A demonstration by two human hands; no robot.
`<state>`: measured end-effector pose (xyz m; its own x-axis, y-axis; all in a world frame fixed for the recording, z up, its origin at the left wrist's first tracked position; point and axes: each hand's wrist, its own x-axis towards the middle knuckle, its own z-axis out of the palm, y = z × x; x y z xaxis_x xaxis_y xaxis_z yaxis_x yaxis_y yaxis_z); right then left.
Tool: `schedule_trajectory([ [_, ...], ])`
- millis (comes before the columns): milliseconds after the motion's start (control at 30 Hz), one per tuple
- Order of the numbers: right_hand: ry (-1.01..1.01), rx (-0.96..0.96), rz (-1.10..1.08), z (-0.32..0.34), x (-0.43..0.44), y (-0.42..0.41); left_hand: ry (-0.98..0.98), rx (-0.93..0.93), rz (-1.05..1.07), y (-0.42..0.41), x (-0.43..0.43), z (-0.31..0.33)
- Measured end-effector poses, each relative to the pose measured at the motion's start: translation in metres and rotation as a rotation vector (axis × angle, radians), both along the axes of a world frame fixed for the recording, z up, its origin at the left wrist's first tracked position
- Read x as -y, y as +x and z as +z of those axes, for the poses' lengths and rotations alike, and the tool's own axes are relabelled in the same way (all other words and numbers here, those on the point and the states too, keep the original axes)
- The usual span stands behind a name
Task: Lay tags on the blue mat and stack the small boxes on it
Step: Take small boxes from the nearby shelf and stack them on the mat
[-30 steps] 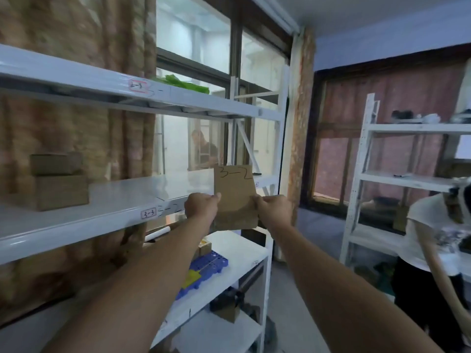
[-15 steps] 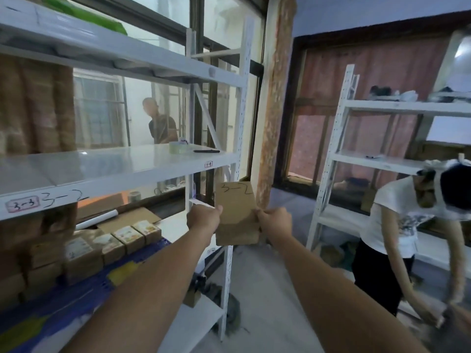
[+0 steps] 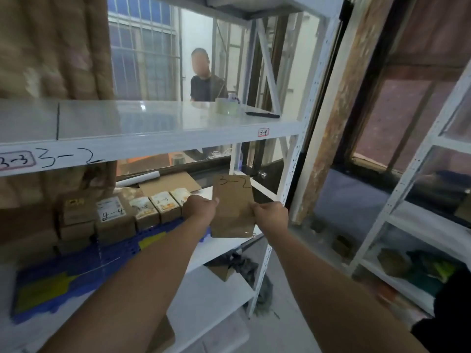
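Observation:
I hold a brown cardboard tag [image 3: 233,207] marked "3-2" upright in front of the lower shelf. My left hand [image 3: 200,208] pinches its left edge and my right hand [image 3: 271,215] pinches its right edge. The blue mat [image 3: 107,266] lies on the lower shelf at the left, with yellow patches on it. Several small brown boxes [image 3: 114,215] stand in a row and in low stacks along the mat's far side, some with handwritten numbers. The tag hangs just past the mat's right end.
The white shelf [image 3: 153,138] above carries "3-3", "3-2" and "3-4" marks, a tape roll [image 3: 226,106] and a black pen [image 3: 262,114]. A cardboard sheet [image 3: 170,183] lies behind the boxes. Another white rack [image 3: 418,179] stands at the right. A person [image 3: 206,80] is visible through the window.
My view has dropped and swung left toward the lower shelf, bringing the mat and boxes close. Both hands kept the tag and carried it down to the mat's right end.

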<state>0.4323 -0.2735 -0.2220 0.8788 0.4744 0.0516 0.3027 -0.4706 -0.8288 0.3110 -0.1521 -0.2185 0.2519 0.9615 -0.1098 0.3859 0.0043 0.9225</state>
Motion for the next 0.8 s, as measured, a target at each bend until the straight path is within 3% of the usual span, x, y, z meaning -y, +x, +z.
schedule_trajectory([
  [300, -0.075, -0.011, 0.218, -0.032, -0.134, 0.02, 0.021, -0.127, 0.188, 0.0, -0.118, -0.038],
  [533, -0.058, 0.013, 0.362, -0.036, -0.209, 0.014, 0.005, -0.117, 0.344, -0.024, -0.162, -0.036],
  [800, -0.114, 0.016, 0.559, -0.052, -0.287, -0.001, 0.075, -0.259, 0.448, -0.04, -0.203, -0.046],
])
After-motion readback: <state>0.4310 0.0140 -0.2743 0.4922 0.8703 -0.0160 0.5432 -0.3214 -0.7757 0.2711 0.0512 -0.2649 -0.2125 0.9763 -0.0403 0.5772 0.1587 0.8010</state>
